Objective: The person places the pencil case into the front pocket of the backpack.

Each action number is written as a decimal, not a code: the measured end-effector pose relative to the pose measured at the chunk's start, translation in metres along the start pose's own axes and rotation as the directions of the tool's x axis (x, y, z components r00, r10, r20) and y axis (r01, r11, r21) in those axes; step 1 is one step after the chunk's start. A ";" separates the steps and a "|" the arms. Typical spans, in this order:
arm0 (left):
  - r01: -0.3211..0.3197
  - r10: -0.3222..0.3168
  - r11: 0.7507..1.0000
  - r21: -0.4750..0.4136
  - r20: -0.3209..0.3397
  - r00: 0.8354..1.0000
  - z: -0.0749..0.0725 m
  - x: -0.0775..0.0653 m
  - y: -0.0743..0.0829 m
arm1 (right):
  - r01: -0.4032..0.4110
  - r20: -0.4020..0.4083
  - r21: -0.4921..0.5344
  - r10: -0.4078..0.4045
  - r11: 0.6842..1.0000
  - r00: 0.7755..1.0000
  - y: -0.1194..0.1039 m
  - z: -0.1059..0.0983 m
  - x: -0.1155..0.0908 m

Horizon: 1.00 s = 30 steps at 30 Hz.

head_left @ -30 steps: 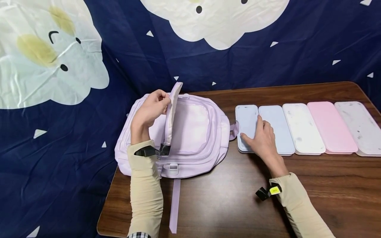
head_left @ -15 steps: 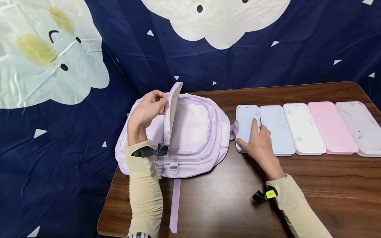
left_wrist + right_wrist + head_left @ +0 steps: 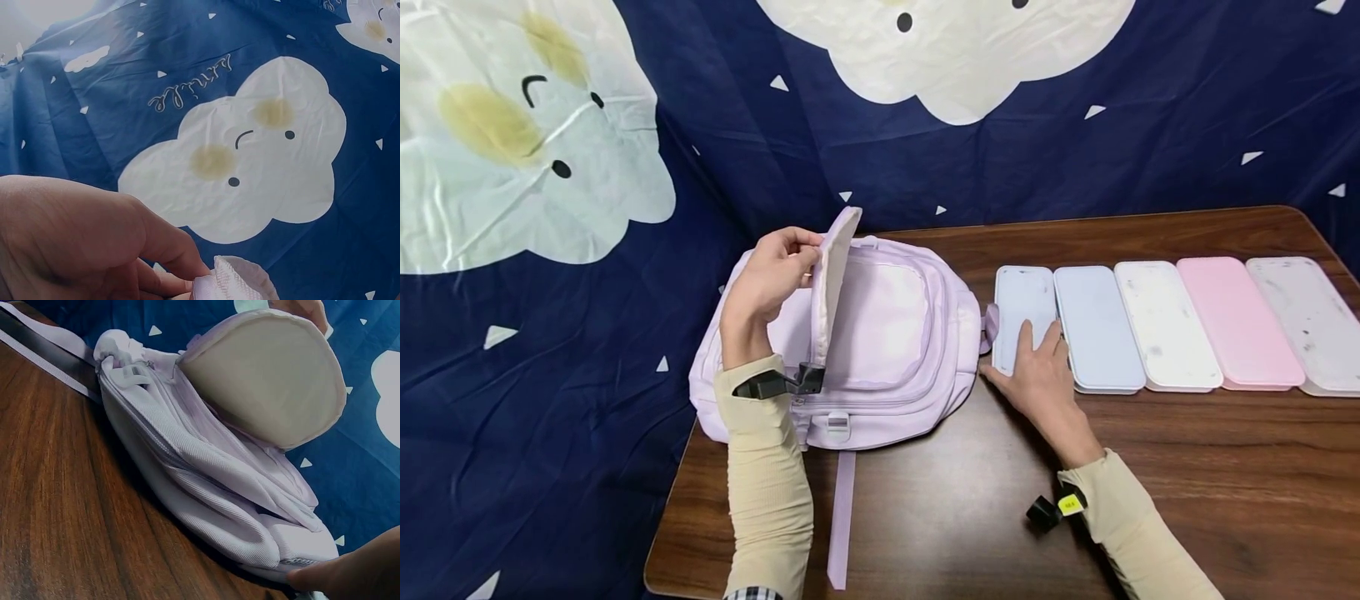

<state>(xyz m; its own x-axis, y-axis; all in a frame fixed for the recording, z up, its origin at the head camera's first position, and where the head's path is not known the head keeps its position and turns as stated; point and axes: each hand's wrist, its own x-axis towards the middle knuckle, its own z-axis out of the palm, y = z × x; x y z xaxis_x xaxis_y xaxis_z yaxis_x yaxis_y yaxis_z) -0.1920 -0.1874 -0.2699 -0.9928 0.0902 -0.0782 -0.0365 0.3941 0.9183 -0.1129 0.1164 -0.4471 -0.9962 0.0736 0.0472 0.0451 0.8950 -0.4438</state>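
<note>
A lilac backpack [image 3: 955,333] lies on the table. My left hand [image 3: 767,279] pinches the edge of its raised front flap [image 3: 835,267], holding it upright; the pale lining faces right. In the left wrist view, the left thumb and fingers [image 3: 169,250] meet at the fabric edge. My right hand [image 3: 1041,379] lies spread over the near end of the leftmost flat, pale blue case [image 3: 1022,296], with its thumb at the left edge and fingers toward the right edge. That case's near end is hidden under the hand.
Right of it stand, in a row, another pale blue case [image 3: 1097,329], a white case [image 3: 1165,325], a pink case [image 3: 1240,321] and a greyish-white case [image 3: 1311,325]. A lilac strap [image 3: 841,517] trails toward the table's [image 3: 940,517] front edge. A navy curtain [image 3: 985,175] hangs behind.
My right hand has slid left and toward me along the leftmost case. That case's near end has shifted slightly left, widening the gap beside it. The left hand still holds the flap.
</note>
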 end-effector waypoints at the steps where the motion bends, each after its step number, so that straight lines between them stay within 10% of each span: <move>1: -0.003 0.003 1.000 -0.002 -0.001 1.000 0.000 0.000 0.000 | -0.004 -0.003 0.007 0.004 1.000 1.000 0.000 0.000 0.000; 30: -0.045 0.044 0.999 -0.024 -0.053 0.998 0.002 -0.003 -0.002 | 0.138 -0.208 0.165 -0.103 0.976 0.973 0.030 -0.040 0.017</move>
<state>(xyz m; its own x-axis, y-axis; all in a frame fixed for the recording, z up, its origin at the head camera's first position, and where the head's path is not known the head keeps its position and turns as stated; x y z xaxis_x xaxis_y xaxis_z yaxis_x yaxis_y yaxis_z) -0.1888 -0.1863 -0.2719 -0.9981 0.0586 -0.0168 0.0059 0.3676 0.9300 -0.1254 0.1617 -0.4236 -0.9580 0.0715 0.2779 -0.1062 0.8113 -0.5749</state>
